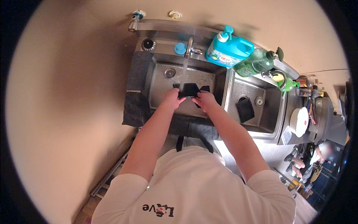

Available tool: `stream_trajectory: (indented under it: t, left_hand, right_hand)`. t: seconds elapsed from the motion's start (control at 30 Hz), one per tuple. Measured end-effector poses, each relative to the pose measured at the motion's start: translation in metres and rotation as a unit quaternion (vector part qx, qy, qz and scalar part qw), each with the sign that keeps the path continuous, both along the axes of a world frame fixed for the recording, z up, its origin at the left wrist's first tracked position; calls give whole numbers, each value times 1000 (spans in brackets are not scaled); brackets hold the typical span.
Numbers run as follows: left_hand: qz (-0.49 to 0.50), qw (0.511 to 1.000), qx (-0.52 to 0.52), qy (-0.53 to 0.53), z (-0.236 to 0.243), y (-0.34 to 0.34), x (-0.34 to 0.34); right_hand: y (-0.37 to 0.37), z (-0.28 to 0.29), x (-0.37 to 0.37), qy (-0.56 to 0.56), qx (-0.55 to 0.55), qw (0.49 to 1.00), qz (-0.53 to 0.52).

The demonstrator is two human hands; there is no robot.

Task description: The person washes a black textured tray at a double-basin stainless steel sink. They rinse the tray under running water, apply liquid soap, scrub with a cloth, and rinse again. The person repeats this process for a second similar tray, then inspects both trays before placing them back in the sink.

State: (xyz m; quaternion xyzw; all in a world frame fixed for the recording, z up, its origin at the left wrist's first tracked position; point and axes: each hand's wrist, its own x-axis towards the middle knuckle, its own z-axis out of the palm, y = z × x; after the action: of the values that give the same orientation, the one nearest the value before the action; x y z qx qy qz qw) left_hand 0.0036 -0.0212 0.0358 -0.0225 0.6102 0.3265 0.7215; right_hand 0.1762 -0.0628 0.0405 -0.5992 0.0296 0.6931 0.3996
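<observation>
Black piece (189, 89), one, spanning between two sets of fingers. Left hand (172, 99): fingers closed on its left end; right hand (206, 100): gripping its right.

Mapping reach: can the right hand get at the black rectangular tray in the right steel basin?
Probably yes: only the steel divider lies between, nothing covers the black rectangular tray. But the right hand, holding a glossy black piece, would likely need freeing first.

shadowed wall (85, 86), bent edges
</observation>
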Motion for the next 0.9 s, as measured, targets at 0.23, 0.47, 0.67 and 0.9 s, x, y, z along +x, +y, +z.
stream_trajectory:
  t: [0.23, 0.47, 0.67, 0.9]
  left_hand:
    - [-268, 942, 127, 155, -5, 14, 30]
    - [-160, 975, 95, 120, -25, 26, 27]
    - [-114, 984, 129, 48, -30, 22, 21]
    - [-107, 991, 73, 28, -26, 6, 16]
  right_hand:
    - [-10, 8, 34, -89, 25, 992, 92]
    - [14, 24, 25, -216, 69, 960, 162]
    - [31, 14, 0, -222, 124, 946, 201]
    - [17, 34, -19, -447, 27, 831, 331]
